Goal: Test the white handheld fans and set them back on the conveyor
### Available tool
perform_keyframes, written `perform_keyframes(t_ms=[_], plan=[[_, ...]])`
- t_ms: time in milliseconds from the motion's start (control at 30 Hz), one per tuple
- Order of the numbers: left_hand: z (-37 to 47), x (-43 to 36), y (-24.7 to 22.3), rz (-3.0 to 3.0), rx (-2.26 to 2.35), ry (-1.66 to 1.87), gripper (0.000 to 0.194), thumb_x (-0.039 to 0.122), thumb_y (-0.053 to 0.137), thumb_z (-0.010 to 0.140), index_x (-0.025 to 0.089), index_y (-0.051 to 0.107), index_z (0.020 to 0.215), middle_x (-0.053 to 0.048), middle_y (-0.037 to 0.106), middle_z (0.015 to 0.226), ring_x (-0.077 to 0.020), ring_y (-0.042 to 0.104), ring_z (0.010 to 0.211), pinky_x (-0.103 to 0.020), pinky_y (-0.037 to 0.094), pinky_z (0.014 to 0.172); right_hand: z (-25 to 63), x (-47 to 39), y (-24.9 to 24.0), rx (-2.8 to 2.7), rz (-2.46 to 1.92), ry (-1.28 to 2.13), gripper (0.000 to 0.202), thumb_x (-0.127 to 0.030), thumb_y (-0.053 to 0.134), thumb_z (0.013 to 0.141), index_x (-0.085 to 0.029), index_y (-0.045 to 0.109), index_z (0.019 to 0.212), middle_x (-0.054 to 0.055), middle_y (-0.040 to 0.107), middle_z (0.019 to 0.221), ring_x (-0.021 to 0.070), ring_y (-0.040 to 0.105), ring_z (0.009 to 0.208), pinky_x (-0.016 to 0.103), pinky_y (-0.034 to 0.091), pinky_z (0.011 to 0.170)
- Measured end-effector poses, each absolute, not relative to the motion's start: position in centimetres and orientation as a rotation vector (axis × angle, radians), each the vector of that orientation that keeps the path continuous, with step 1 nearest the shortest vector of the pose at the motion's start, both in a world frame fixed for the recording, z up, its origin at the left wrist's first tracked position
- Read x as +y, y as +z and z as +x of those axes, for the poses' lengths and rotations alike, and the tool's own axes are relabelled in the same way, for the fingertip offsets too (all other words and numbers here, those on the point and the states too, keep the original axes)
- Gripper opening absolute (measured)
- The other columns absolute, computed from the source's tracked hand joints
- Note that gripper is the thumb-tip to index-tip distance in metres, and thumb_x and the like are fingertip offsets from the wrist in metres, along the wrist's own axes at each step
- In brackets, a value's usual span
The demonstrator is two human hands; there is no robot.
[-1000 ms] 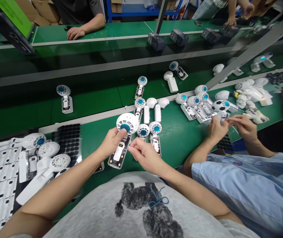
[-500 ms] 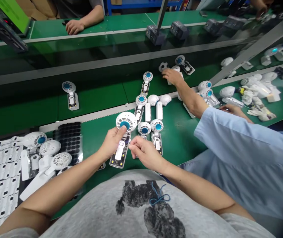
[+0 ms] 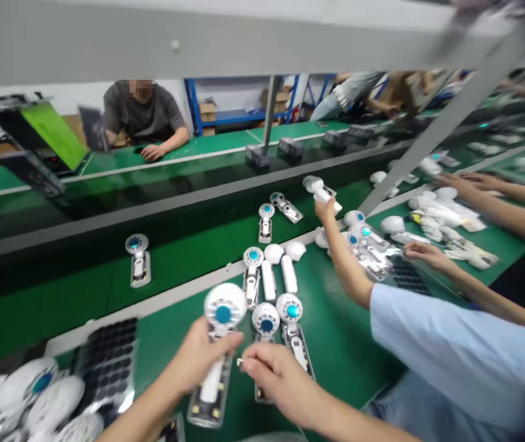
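Observation:
My left hand (image 3: 202, 356) is wrapped round a white device (image 3: 211, 380) with a round vented head, a blue centre and a clear lower body. Just right of it, my right hand (image 3: 280, 380) pinches a tiny white piece (image 3: 240, 362) near the device's side; what it is cannot be made out. Beyond my right hand lie two similar devices (image 3: 266, 319) (image 3: 292, 310) with blue centres. Behind them on the green bench (image 3: 336, 319) are another blue-centred device (image 3: 253, 258) and two white ones (image 3: 269, 279) (image 3: 290, 273) turned over.
At the lower left are white units (image 3: 54, 405) and a sheet of black discs (image 3: 108, 362). More devices (image 3: 137, 261) lie on the green conveyor (image 3: 82, 264). A co-worker's blue sleeve (image 3: 451, 344) and hand (image 3: 324, 209) reach in from the right. A slanted metal post (image 3: 428, 135) stands there.
The view has tilted up. My right fingertips now show a tiny white piece, and my left thumb has moved off the blue centre. The co-worker's hand now holds a white device over the conveyor.

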State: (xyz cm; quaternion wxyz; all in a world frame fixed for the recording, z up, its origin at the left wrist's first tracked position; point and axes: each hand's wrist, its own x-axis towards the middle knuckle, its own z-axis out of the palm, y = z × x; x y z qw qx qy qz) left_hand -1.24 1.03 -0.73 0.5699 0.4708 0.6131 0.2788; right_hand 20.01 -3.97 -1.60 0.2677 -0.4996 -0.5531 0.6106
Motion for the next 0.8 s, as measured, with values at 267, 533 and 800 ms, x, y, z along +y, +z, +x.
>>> perform_keyframes(t_ms=[267, 533, 800], plan=[[-5.9, 15.8, -5.6, 0.855, 1.624, 0.961, 0.045, 0.03, 0.078, 0.048, 0.017, 0.057, 0.085, 0.0, 0.062, 0.063, -0.0147, 0.055, 0.05, -0.026, 0.044, 0.048, 24.3, -4.7, -1.6, -1.131, -1.438, 1.629, 0.032, -0.05, 0.047, 0.085, -0.02, 0.051, 0.076, -0.005, 0.032, 0.06, 0.0087, 0.031, 0.05, 0.02, 0.029, 0.047], [0.9, 23.5, -10.5, 1.142, 1.67, 0.948, 0.042, 0.031, 0.077, 0.049, 0.01, 0.061, 0.083, -0.014, 0.065, 0.088, -0.0277, 0.061, 0.083, -0.037, 0.046, 0.073, 24.8, -4.8, -5.6, -0.994, -1.441, 1.762, 0.041, -0.061, 0.052, 0.077, -0.02, 0.053, 0.075, -0.008, 0.026, 0.051, 0.0067, 0.02, 0.043, 0.021, 0.015, 0.04], [-9.5, 21.9, -8.0, 0.98, 2.567, 1.122, 0.083, 0.033, 0.074, 0.054, 0.01, 0.04, 0.126, -0.024, 0.029, 0.139, -0.041, 0.023, 0.128, -0.052, 0.019, 0.101, 24.6, -4.2, -4.6, -0.597, -1.436, 1.874, 0.045, -0.061, 0.067, 0.064, -0.019, 0.055, 0.076, -0.005, 0.039, 0.064, 0.0081, 0.033, 0.057, 0.019, 0.028, 0.052]])
